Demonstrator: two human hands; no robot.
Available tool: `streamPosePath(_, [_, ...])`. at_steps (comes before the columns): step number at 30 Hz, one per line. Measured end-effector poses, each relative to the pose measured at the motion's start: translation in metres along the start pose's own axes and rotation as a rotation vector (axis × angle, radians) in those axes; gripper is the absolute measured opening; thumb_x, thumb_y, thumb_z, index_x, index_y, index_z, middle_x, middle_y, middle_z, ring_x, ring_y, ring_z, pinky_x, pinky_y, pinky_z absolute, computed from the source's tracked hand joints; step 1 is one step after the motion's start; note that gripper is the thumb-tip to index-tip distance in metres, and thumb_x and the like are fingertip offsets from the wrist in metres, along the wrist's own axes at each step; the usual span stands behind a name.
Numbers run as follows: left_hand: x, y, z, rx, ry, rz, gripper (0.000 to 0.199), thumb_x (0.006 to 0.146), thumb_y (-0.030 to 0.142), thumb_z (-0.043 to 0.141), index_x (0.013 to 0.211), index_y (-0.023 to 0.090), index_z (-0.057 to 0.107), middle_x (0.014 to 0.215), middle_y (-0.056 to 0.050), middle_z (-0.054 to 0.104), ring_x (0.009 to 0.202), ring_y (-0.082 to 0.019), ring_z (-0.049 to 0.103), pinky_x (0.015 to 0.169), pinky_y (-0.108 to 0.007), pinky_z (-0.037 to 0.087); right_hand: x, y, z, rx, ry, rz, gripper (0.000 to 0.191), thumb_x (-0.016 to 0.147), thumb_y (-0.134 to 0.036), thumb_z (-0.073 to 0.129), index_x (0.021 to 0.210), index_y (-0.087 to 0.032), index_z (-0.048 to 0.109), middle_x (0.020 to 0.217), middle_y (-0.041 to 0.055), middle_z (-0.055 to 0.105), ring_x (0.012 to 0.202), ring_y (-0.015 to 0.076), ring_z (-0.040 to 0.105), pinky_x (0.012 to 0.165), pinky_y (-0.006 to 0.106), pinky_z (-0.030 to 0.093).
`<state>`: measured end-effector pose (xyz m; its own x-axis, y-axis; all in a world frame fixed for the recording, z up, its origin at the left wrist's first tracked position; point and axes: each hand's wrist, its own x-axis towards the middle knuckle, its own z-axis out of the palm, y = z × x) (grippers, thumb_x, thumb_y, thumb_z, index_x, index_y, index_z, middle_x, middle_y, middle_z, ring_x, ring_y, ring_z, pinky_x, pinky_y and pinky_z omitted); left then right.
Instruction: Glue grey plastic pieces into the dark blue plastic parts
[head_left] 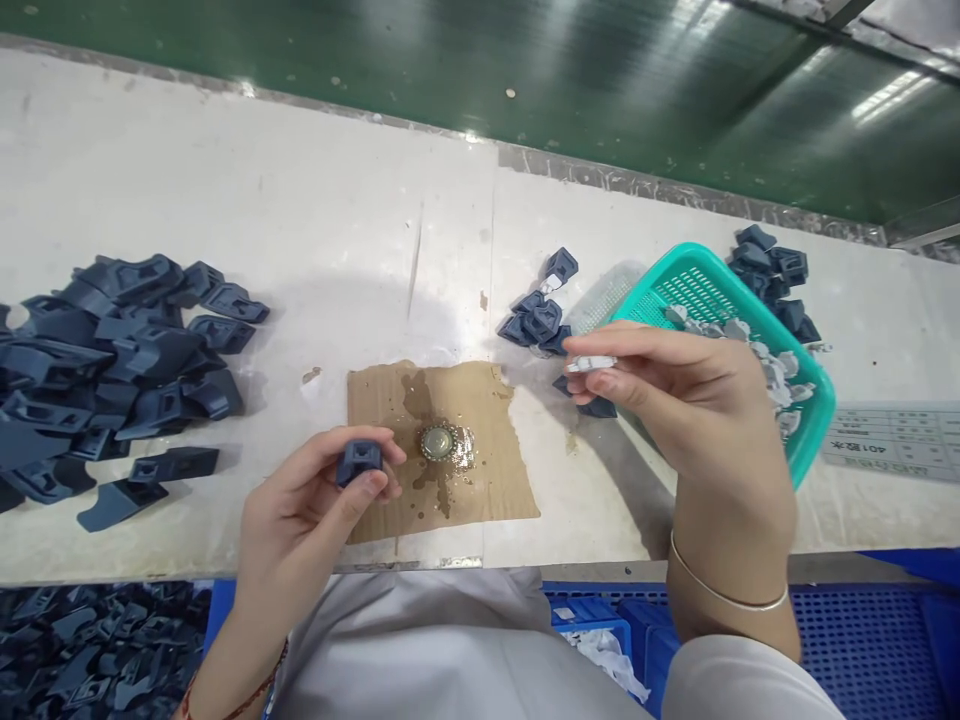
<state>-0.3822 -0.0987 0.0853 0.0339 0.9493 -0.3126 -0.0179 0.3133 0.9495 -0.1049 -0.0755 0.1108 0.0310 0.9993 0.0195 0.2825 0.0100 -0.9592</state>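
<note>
My left hand [315, 510] is closed on a dark blue-grey plastic part [359, 461], over the left edge of a brown cardboard piece [495, 470]. Between thumb and fingers, my right hand [675, 400] pinches a small white part [591, 364]. It is held in front of the green basket [814, 440], where several similar white pieces [780, 365] lie. On the cardboard, a small round cap [436, 441] sits amid wet, shiny stains. A few dark parts [541, 320] lie just beyond my right fingertips.
A large heap of dark parts [127, 350] covers the table's left side. More dark parts [776, 270] lie behind the basket. A printed label [892, 440] is at the right. Below the table edge are a bin of dark parts [97, 650] and blue crates [862, 640].
</note>
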Motion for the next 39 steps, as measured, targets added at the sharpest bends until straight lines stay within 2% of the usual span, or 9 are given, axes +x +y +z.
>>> streamPosePath(5, [0.002, -0.005, 0.0, -0.06, -0.021, 0.03, 0.012, 0.095, 0.029, 0.07, 0.104, 0.027, 0.078, 0.086, -0.002, 0.07, 0.07, -0.013, 0.063, 0.07, -0.025, 0.058, 0.0, 0.001, 0.022, -0.01, -0.187, 0.001, 0.023, 0.095, -0.02, 0.072, 0.112, -0.032, 0.082, 0.108, 0.0033, 0.078, 0.096, 0.0172, 0.073, 0.077, 0.029, 0.063])
streamPosePath(9, [0.005, -0.01, -0.001, -0.062, -0.032, 0.059, 0.006, 0.094, 0.027, 0.072, 0.099, 0.027, 0.074, 0.086, -0.002, 0.072, 0.071, -0.014, 0.064, 0.071, -0.027, 0.059, -0.005, 0.005, 0.045, -0.068, -0.198, -0.015, 0.023, 0.09, -0.018, 0.076, 0.113, -0.025, 0.078, 0.105, 0.0037, 0.08, 0.088, 0.0156, 0.074, 0.076, 0.027, 0.064])
streamPosePath(12, [0.008, -0.014, -0.005, -0.048, -0.076, 0.121, 0.009, 0.095, 0.022, 0.07, 0.1, 0.026, 0.075, 0.097, -0.004, 0.073, 0.078, -0.015, 0.07, 0.076, -0.027, 0.062, -0.008, 0.009, 0.057, -0.088, -0.251, -0.125, 0.01, 0.091, -0.015, 0.074, 0.1, -0.021, 0.076, 0.096, 0.0034, 0.079, 0.086, 0.0149, 0.073, 0.076, 0.025, 0.063])
streamPosePath(14, [0.011, -0.017, -0.009, -0.03, -0.142, 0.166, 0.015, 0.097, 0.02, 0.067, 0.105, 0.028, 0.077, 0.106, -0.004, 0.073, 0.082, -0.015, 0.072, 0.079, -0.026, 0.062, -0.009, 0.012, 0.061, -0.129, -0.29, -0.235, 0.011, 0.094, -0.013, 0.071, 0.101, -0.019, 0.077, 0.099, 0.0053, 0.078, 0.093, 0.0158, 0.074, 0.081, 0.026, 0.063])
streamPosePath(16, [0.013, -0.018, -0.012, -0.011, -0.187, 0.179, 0.02, 0.099, 0.019, 0.064, 0.109, 0.03, 0.077, 0.109, -0.004, 0.072, 0.085, -0.014, 0.074, 0.081, -0.025, 0.063, -0.01, 0.015, 0.064, -0.18, -0.322, -0.315, 0.019, 0.098, -0.013, 0.066, 0.112, -0.019, 0.077, 0.104, 0.0074, 0.076, 0.099, 0.0164, 0.073, 0.085, 0.027, 0.063])
streamPosePath(20, [0.012, -0.017, -0.014, -0.01, -0.175, 0.167, 0.021, 0.1, 0.02, 0.063, 0.111, 0.031, 0.077, 0.108, -0.005, 0.072, 0.089, -0.016, 0.074, 0.083, -0.027, 0.064, -0.012, 0.018, 0.066, -0.26, -0.356, -0.37, 0.031, 0.101, -0.014, 0.061, 0.13, -0.019, 0.071, 0.111, 0.0099, 0.076, 0.106, 0.0188, 0.073, 0.089, 0.032, 0.064])
streamPosePath(27, [0.012, -0.016, -0.01, -0.036, -0.138, 0.137, 0.018, 0.099, 0.024, 0.065, 0.113, 0.032, 0.074, 0.1, -0.003, 0.072, 0.079, -0.017, 0.071, 0.077, -0.031, 0.062, -0.01, 0.018, 0.068, -0.252, -0.336, -0.391, 0.018, 0.099, -0.012, 0.064, 0.111, -0.021, 0.074, 0.107, 0.008, 0.079, 0.106, 0.0198, 0.075, 0.095, 0.033, 0.063])
streamPosePath(34, [0.015, -0.018, -0.011, 0.058, -0.113, 0.161, 0.017, 0.095, 0.031, 0.071, 0.11, 0.023, 0.072, 0.095, -0.004, 0.069, 0.076, -0.015, 0.064, 0.068, -0.026, 0.053, -0.006, 0.021, 0.068, -0.257, -0.379, -0.415, 0.02, 0.1, -0.015, 0.061, 0.111, -0.023, 0.076, 0.105, 0.0071, 0.08, 0.1, 0.0209, 0.076, 0.091, 0.038, 0.063])
streamPosePath(39, [0.012, -0.02, -0.009, 0.011, -0.102, 0.158, 0.018, 0.098, 0.027, 0.066, 0.116, 0.026, 0.061, 0.09, -0.001, 0.069, 0.077, -0.015, 0.063, 0.066, -0.026, 0.05, -0.006, 0.02, 0.067, -0.249, -0.385, -0.444, 0.021, 0.099, -0.012, 0.062, 0.11, -0.022, 0.077, 0.104, 0.0071, 0.081, 0.099, 0.0198, 0.076, 0.091, 0.037, 0.063])
